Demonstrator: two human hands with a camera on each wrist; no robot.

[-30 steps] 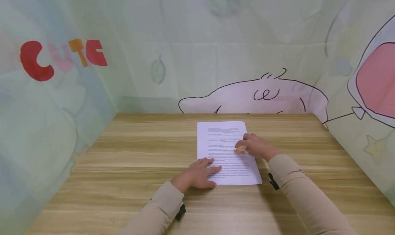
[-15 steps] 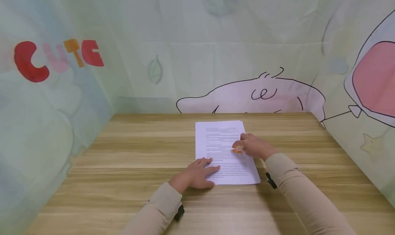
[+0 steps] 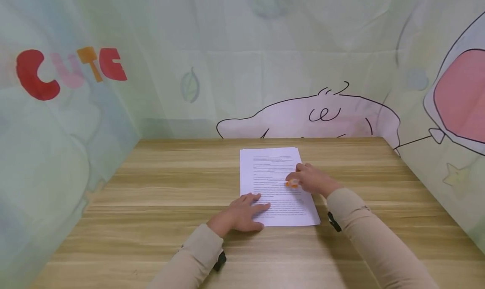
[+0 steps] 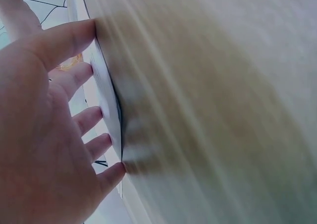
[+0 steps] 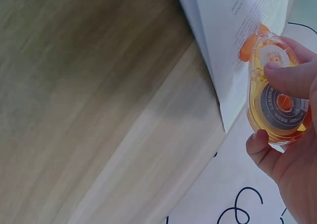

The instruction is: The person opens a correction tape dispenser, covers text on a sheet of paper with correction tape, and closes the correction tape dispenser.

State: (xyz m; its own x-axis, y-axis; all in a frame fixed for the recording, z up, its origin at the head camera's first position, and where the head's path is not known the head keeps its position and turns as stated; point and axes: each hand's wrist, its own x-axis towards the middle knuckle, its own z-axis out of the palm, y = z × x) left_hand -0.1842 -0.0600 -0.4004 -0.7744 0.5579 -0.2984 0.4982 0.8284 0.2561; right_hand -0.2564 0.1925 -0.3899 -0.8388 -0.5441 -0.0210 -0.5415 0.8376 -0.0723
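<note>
A stack of printed paper sheets (image 3: pixel 270 158) lies on the wooden table. My left hand (image 3: pixel 244 213) rests with spread fingers on the stack's lower left edge; the left wrist view shows the fingertips (image 4: pixel 94 115) against that edge. Over the right half of the page, my right hand (image 3: pixel 312 179) holds an orange, see-through correction tape dispenser (image 5: pixel 280 95) between thumb and fingers. The dispenser's orange tip (image 5: pixel 247 48) points at the printed lines. Whether the tip touches the paper is hard to tell.
The wooden table (image 3: pixel 170 175) reaches back to a fabric backdrop (image 3: pixel 159 70) printed with cartoon figures, which also runs along both sides. Dark wrist straps (image 3: pixel 219 261) show at the cuffs.
The view has shifted slightly. Both hands stay at nearly the same places on the page, the dispenser still in the right hand.
</note>
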